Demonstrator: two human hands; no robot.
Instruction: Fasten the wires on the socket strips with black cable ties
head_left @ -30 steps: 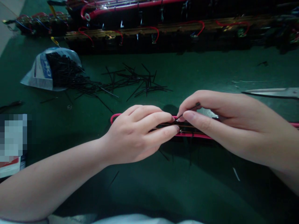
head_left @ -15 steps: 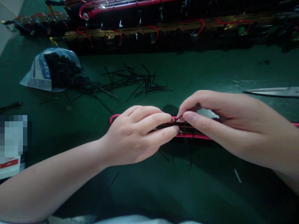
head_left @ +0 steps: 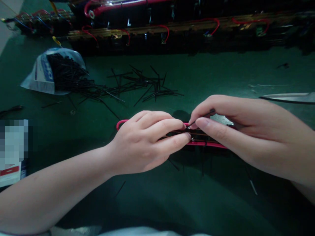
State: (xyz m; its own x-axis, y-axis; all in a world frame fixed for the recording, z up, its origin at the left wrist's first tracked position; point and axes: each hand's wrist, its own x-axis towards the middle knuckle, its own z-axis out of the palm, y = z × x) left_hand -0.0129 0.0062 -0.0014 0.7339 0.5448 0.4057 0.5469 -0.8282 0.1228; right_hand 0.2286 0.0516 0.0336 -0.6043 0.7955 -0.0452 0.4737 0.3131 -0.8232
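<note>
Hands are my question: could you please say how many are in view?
2: the left hand lies over the red-edged assembly; the right hand, to its right, pinches a thin black tie. No others show.

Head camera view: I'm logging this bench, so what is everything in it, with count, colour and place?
Long wired assemblies: several, exact count unclear, black and gold with red wires, along the back
Plastic bag: one, clear with blue print, back left
Loose ties: too many to count, black, in and around the bag, others scattered
Blade: one, silver, right edge
Packet: one, white, red and blue, partly blurred, left edge
Worked piece: one, black with pink-red cable, under the hands
Held tie: one, black, in the right hand
Table: one, green, beneath everything
Clothing: pale, bottom edge
Left hand: one, bare, on the piece
Right hand: one, bare, pinching the tie
</note>
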